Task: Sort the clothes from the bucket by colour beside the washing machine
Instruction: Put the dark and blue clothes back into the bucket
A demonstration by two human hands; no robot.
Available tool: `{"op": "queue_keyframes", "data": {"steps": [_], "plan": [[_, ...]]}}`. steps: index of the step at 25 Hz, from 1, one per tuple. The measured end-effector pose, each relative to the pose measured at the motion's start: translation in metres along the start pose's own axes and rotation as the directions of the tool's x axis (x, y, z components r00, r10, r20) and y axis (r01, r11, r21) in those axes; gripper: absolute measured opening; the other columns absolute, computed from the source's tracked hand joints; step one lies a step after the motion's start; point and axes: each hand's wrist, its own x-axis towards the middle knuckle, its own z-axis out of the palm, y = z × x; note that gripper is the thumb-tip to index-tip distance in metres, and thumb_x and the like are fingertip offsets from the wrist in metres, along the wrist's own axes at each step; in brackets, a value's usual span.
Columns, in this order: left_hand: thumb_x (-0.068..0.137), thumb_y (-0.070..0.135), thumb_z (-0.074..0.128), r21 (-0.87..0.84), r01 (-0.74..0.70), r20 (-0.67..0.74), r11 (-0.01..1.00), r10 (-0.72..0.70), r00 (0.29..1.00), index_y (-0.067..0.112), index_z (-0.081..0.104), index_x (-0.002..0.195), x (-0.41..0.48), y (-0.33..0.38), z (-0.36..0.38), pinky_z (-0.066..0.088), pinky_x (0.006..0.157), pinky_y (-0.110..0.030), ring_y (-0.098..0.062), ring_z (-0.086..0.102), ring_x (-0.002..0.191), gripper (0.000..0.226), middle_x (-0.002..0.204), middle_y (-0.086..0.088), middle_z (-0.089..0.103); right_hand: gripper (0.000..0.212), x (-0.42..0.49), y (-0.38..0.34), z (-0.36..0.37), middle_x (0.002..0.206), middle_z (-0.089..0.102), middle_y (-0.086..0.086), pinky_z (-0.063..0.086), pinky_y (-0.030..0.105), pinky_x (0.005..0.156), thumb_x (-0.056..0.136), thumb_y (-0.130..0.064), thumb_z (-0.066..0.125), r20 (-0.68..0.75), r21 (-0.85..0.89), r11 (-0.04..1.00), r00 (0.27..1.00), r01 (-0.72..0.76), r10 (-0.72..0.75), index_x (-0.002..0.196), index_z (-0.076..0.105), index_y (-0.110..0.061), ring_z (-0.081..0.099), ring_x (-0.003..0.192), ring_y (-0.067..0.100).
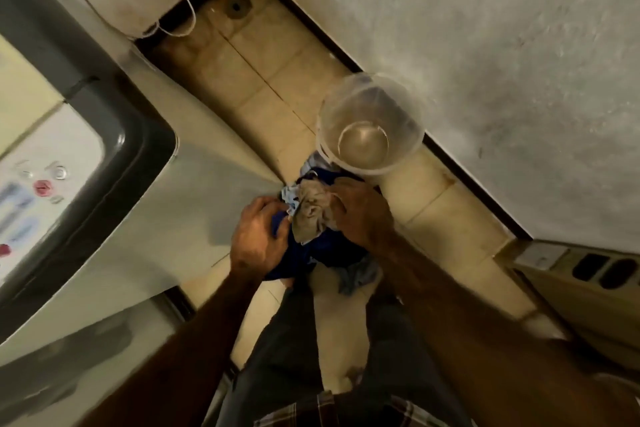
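The clothes pile (322, 255) lies on the tiled floor (270, 80), touching the near side of the empty clear bucket (398, 104), between the washing machine (104, 184) and the wall (485, 45). The beige cloth (311, 215) sits on top, between both hands. The right hand (360, 215) clutches its right edge. The left hand (258, 236) clutches the dark blue garment (277, 225) beneath. Likely next: draw the beige cloth rightward.

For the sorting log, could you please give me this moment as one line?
left hand: grips dark blue garment | right hand: grips beige cloth | bucket: on floor by wall, looks empty
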Motion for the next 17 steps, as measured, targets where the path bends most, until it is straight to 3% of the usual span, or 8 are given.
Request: {"op": "queue_keyframes", "data": {"steps": [5, 7, 11, 14, 17], "plan": [[0.091, 0.023, 0.069, -0.050, 0.117, 0.199, 0.992, -0.104, 0.974, 0.012, 0.070, 0.106, 0.029, -0.056, 0.095, 0.043, 0.081, -0.028, -0.024, 0.062, 0.100, 0.019, 0.108, -0.007, 0.065, 0.025, 0.002, 0.070, 0.074, 0.116, 0.069, 0.005, 0.056, 0.042, 0.083, 0.102, -0.028, 0.051, 0.140, 0.061, 0.974, 0.968, -0.220, 0.210, 0.112, 0.071, -0.015, 0.065, 0.105, 0.026], [0.090, 0.024, 0.071, -0.026, 0.199, 0.281, 0.980, -0.184, 0.942, 0.014, 0.068, 0.112, 0.040, -0.077, 0.131, 0.041, 0.082, -0.025, -0.021, 0.061, 0.102, 0.024, 0.112, -0.005, 0.064, 0.023, 0.000, 0.090, 0.100, 0.115, 0.069, 0.005, 0.056, 0.041, 0.084, 0.101, -0.025, 0.053, 0.167, 0.099, 0.951, 0.947, -0.293, 0.274, 0.112, 0.069, -0.013, 0.065, 0.105, 0.026], [0.085, 0.039, 0.071, -0.036, 0.314, 0.414, 0.949, -0.272, 0.869, 0.022, 0.061, 0.126, 0.068, -0.118, 0.202, 0.052, 0.092, -0.036, -0.021, 0.061, 0.111, 0.045, 0.124, -0.003, 0.059, 0.024, 0.008, 0.132, 0.153, 0.118, 0.068, 0.006, 0.055, 0.040, 0.086, 0.101, -0.027, 0.057, 0.195, 0.101, 0.911, 0.906, -0.400, 0.376, 0.116, 0.068, -0.012, 0.064, 0.107, 0.025], [0.078, 0.048, 0.070, -0.039, 0.304, 0.416, 0.952, -0.261, 0.871, 0.019, 0.053, 0.137, 0.096, -0.123, 0.245, 0.047, 0.099, -0.035, -0.026, 0.052, 0.122, 0.068, 0.135, -0.009, 0.051, 0.028, 0.024, 0.158, 0.187, 0.123, 0.067, 0.004, 0.055, 0.038, 0.087, 0.101, -0.030, 0.057, 0.212, 0.118, 0.906, 0.902, -0.406, 0.377, 0.122, 0.066, -0.015, 0.063, 0.110, 0.023], [0.071, 0.065, 0.065, -0.033, 0.255, 0.357, 0.967, -0.226, 0.906, 0.020, 0.042, 0.149, 0.119, -0.126, 0.290, 0.045, 0.108, -0.040, -0.031, 0.045, 0.134, 0.093, 0.148, -0.012, 0.041, 0.047, 0.047, 0.176, 0.221, 0.145, 0.053, 0.004, 0.054, 0.043, 0.095, 0.101, -0.040, 0.055, 0.227, 0.173, 0.908, 0.913, -0.381, 0.340, 0.142, 0.053, -0.019, 0.055, 0.127, 0.026]]}}
